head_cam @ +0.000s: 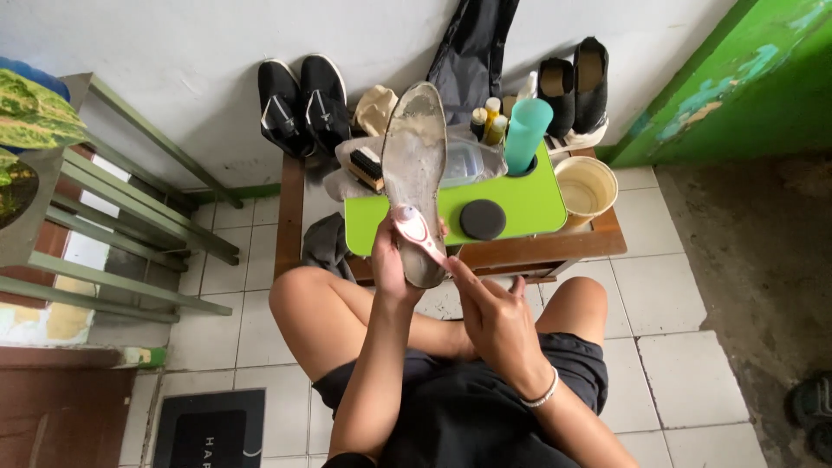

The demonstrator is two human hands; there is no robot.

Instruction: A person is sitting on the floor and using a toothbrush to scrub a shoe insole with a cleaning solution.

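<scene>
My left hand [387, 260] grips the lower end of a worn grey shoe insole [414, 156] and holds it upright over the low table. My right hand [496, 321] holds a pink and white brush [416, 230] by its handle. The brush head rests against the insole's lower part, just above my left thumb. I sit on the floor with bare knees on either side of my arms.
A low wooden table [598, 241] carries a lime-green tray [529, 204] with a black round lid [482, 219], a teal cup [525, 134], small bottles, a wooden brush [366, 168] and a cream bucket [586, 188]. Black shoes [303, 104] lean on the wall. A green rack [130, 225] stands left.
</scene>
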